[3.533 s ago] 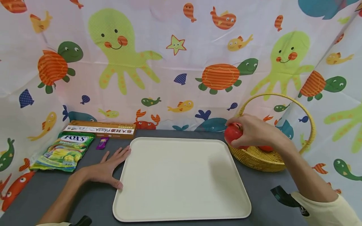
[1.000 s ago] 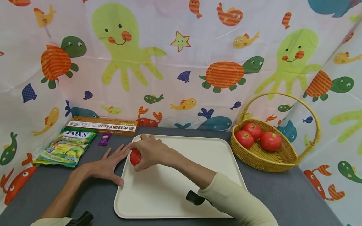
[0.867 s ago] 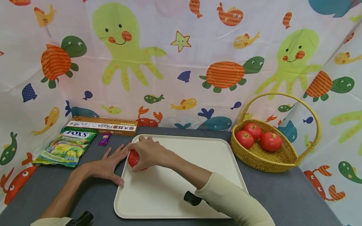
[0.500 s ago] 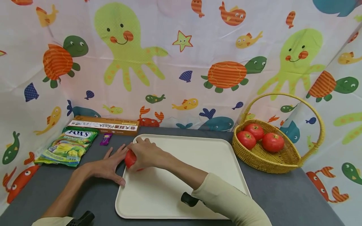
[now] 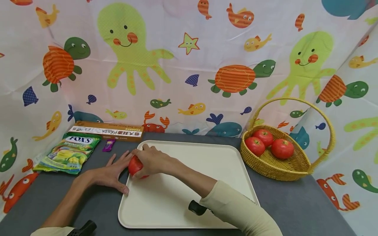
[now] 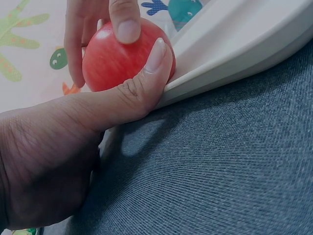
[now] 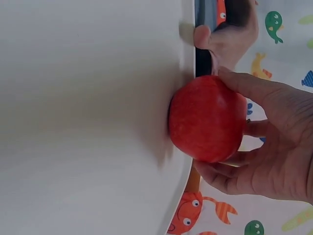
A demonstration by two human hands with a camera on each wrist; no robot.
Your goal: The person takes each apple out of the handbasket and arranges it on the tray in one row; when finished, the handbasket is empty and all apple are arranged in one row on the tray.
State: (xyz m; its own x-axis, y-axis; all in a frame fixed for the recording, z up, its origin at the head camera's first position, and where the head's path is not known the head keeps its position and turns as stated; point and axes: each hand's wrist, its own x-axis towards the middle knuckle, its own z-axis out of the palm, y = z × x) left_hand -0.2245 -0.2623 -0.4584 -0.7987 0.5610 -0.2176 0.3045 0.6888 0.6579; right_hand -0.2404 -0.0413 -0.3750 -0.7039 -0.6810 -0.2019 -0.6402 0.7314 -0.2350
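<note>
My right hand (image 5: 149, 160) grips a red fruit (image 5: 134, 166) and holds it low at the left rim of the cream tray (image 5: 189, 183). In the right wrist view the red fruit (image 7: 208, 117) sits against the tray's (image 7: 88, 117) edge, with my fingers (image 7: 244, 88) curled round it. My left hand (image 5: 113, 170) lies flat on the grey table beside the tray. Its thumb (image 6: 151, 73) leans on the tray rim (image 6: 234, 63) and touches the fruit (image 6: 117, 58).
A wicker basket (image 5: 295, 170) with three red fruits (image 5: 270, 142) stands to the right of the tray. At the back left lie a pasta box (image 5: 106, 131), a green candy bag (image 5: 69, 154) and a small purple wrapper (image 5: 108, 145). Printed curtains wall the table on three sides.
My right hand carried the fruit from the basket to the tray's left side, then nudged it a little further left to the rim. The left hand stayed put.
</note>
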